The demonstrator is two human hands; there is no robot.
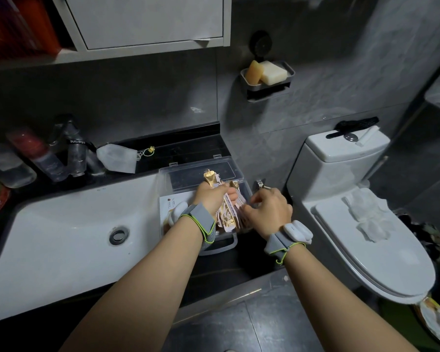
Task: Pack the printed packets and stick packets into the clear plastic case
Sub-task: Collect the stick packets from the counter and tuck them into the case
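Observation:
The clear plastic case (168, 174) lies open on the dark counter to the right of the sink, its lid tipped back toward the wall. My left hand (210, 198) grips a bundle of gold stick packets (211, 177) that pokes up above the case. Pink and gold printed packets (228, 215) stand fanned inside the case between my hands. My right hand (271, 208) has its fingers curled and pinches the right edge of those printed packets. A white printed sheet (173, 200) lies in the case's left part.
A white sink (69, 232) lies left of the case, with bottles (74, 151) and a face mask (117, 158) behind it. A toilet (361, 224) stands to the right with tissue on its lid. A soap tray (267, 74) hangs on the wall above.

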